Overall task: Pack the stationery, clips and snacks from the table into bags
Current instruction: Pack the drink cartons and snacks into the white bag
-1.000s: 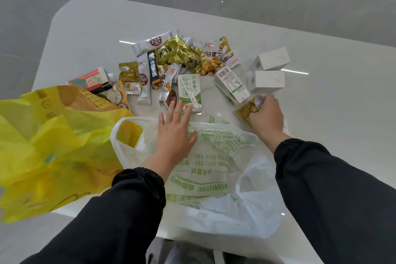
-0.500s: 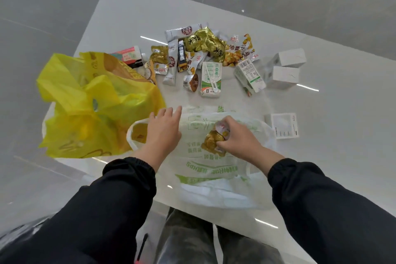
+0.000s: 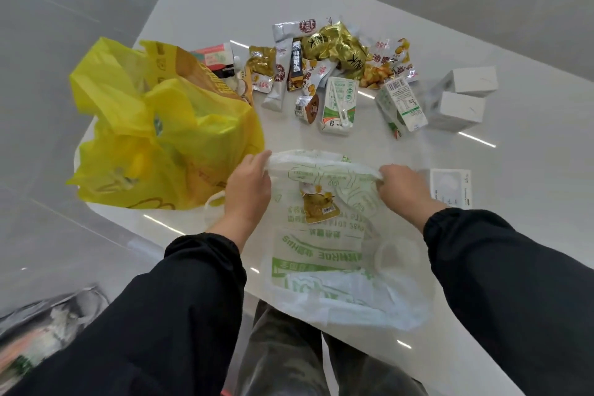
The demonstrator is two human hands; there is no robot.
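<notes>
Whereas right hand [image 3: 401, 186] held yellow snack packet [image 3: 318, 206] 0.5 s ago, packet now lies released, apparently inside white bag [image 3: 321, 254]. Both hands pinch bag rim, left hand [image 3: 249, 183] at left edge. 1 snack packed; snack pile [image 3: 337, 58] and 2 white boxes [image 3: 463, 106] remain on table [image 3: 530, 202].

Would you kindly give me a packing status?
Left hand, right hand pinch white bag rim. Snack packet in or on it, unclear. Snack pile unpacked. Nothing blocking.
</notes>
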